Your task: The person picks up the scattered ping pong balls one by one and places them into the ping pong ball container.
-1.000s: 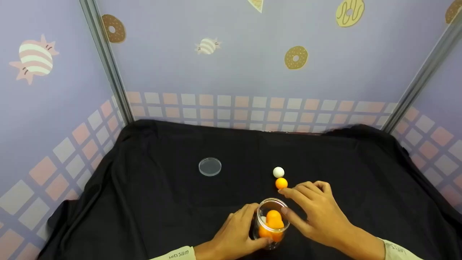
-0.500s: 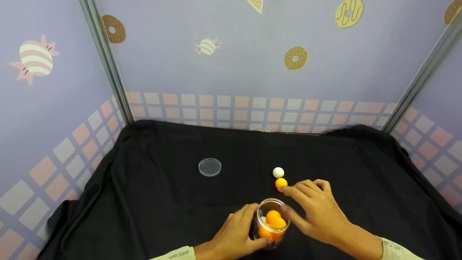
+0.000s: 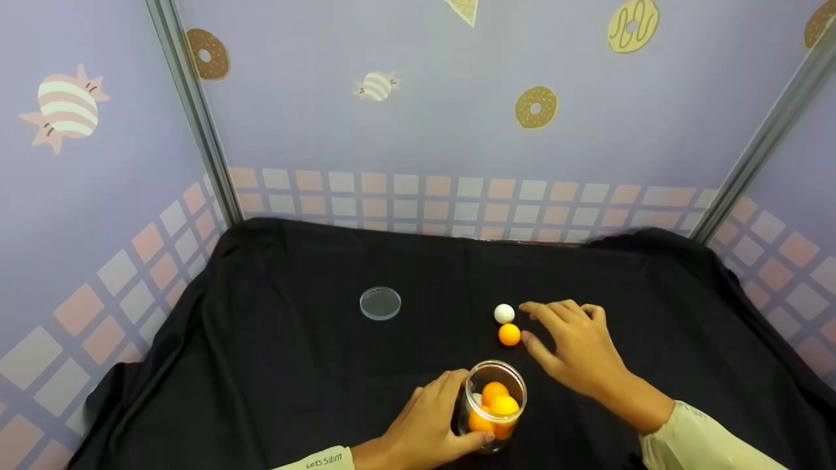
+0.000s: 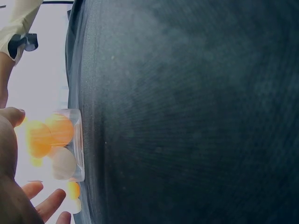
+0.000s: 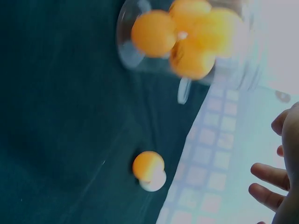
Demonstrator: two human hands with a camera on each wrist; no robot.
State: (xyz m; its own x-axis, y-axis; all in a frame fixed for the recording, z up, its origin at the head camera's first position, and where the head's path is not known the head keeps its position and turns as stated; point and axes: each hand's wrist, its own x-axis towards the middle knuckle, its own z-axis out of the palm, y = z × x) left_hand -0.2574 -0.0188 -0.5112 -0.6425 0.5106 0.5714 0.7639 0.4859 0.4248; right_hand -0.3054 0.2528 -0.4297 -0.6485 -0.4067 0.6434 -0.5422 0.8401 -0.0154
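My left hand (image 3: 428,421) grips a clear plastic jar (image 3: 465,412) from its left side, thumb in front and fingers behind. Inside the jar lie several orange ping-pong balls (image 3: 503,405) and a white ball (image 4: 63,163). The jar has no lid on. Beyond it on the cloth, a loose orange ping-pong ball (image 3: 509,335) sits right by a white ping-pong ball (image 3: 504,313). My right hand (image 3: 578,349) hovers just right of these two with thumb and index finger spread, holding nothing. Its thumb tip is close to the orange ball, its index fingertip close to the white one.
A clear round lid (image 3: 380,303) lies flat on the black cloth (image 3: 313,365), left of the loose balls. Patterned lilac walls (image 3: 444,117) close off the back and both sides of the table, with metal posts (image 3: 209,130) at the corners.
My right hand has moved off the jar's rim, away and slightly right, to beside the two loose balls. The left hand and jar have stayed put. An orange ball inside the jar has shifted.
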